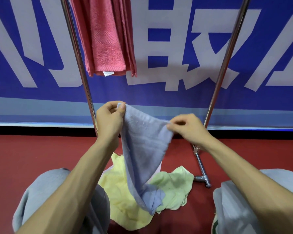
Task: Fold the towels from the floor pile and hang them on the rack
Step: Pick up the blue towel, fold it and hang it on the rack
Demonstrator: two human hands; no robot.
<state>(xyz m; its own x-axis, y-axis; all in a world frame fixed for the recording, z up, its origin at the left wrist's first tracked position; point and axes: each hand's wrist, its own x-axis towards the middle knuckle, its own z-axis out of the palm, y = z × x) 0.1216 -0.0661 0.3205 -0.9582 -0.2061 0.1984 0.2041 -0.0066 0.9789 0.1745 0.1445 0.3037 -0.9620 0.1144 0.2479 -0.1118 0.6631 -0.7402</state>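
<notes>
Towel, blue (143, 149): you pinch its top corners w/ left hand (109, 119) & right hand (187, 128); bottom end trails on floor pile (125, 200). Risk: lifting fast may drag pile towels; uneven corners skew fold before rack (227, 56).

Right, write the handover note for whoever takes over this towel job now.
Left hand pinches one top corner of the blue towel, right hand the other; it hangs unfolded between them.
Done: pink towel hangs folded on the rack.
To do: fold and hang the blue one, then the yellow towel and green towel lying crumpled on the floor.
</notes>
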